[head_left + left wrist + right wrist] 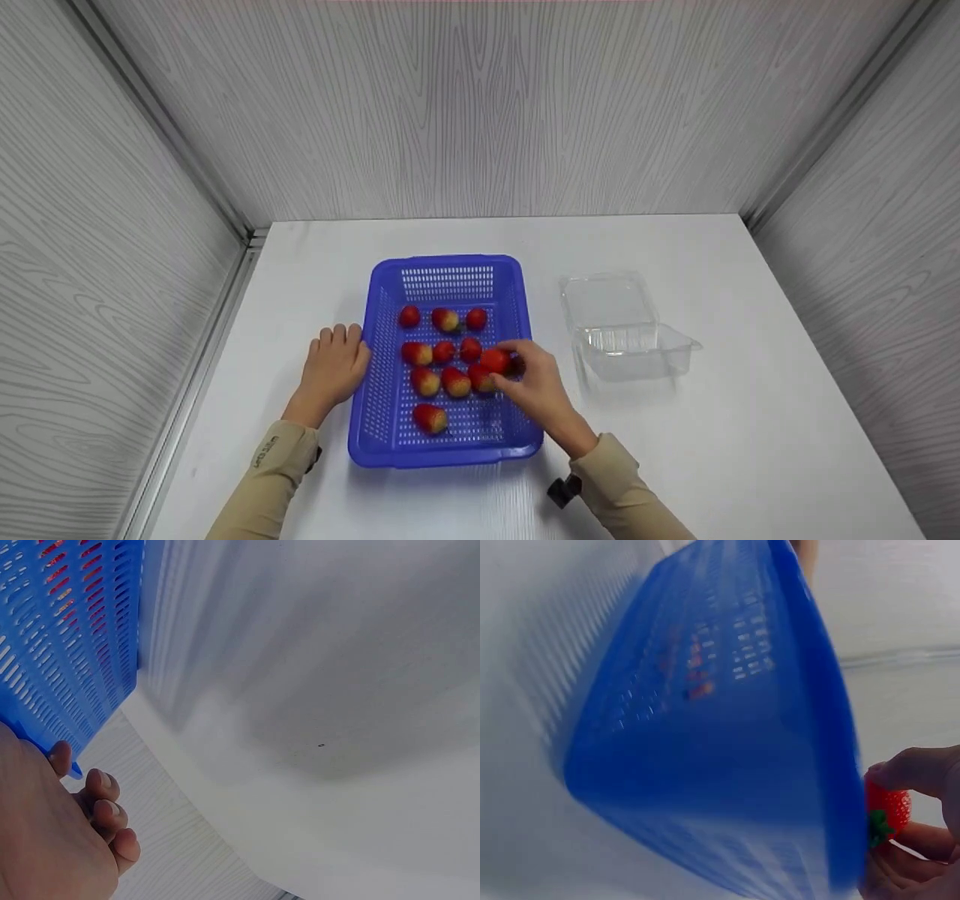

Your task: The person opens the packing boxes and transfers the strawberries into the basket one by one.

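Observation:
A blue perforated basket (382,390) sits on the white table and holds several red strawberries (444,319). My right hand (534,384) reaches into the basket's right side and pinches one strawberry (495,361) between thumb and fingers; the right wrist view shows that strawberry (886,814) held just past the basket wall (727,735). My left hand (335,366) lies flat on the table against the basket's left wall, its fingers (105,802) relaxed beside the blue wall (67,645).
An open clear plastic clamshell box (622,330) stands to the right of the basket, lid tipped back. Grey wood-grain panels wall in the table on the left, back and right.

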Demonstrator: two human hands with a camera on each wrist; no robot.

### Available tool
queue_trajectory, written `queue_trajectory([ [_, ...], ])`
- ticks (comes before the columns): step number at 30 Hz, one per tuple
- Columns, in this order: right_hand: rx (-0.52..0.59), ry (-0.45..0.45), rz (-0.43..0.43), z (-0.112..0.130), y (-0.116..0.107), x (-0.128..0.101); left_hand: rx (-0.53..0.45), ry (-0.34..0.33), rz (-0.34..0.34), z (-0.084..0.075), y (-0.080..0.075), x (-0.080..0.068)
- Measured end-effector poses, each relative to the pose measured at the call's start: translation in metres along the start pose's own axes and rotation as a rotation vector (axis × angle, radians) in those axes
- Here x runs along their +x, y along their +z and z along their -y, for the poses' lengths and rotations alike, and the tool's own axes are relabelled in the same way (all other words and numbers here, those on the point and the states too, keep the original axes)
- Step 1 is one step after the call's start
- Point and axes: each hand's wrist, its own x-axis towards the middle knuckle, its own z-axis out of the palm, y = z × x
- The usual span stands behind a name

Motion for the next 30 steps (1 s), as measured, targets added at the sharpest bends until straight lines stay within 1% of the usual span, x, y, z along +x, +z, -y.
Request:
queue_trajectory([
  [6, -0.117, 0.078, 0.115, 0.007, 0.021, -0.008, -0.004, -0.019, 0.018, -0.001, -0.002, 0.000],
  [10, -0.170, 0.121, 0.185, 0.011, 0.033, -0.010, -0.009, -0.028, 0.019, -0.001, -0.002, -0.001],
  [16, -0.249, 0.200, 0.306, 0.012, 0.047, -0.014, -0.018, -0.016, 0.008, -0.001, 0.000, -0.001],
  [20, -0.283, 0.226, 0.346, 0.009, 0.054, -0.017, -0.007, -0.004, -0.012, -0.001, 0.002, -0.001],
  [25, -0.320, 0.279, 0.406, 0.007, 0.058, -0.019, -0.005, -0.002, -0.006, -0.001, 0.003, -0.001],
  [30, -0.341, 0.299, 0.441, 0.007, 0.061, -0.017, -0.006, -0.007, 0.002, 0.000, 0.002, 0.000],
])
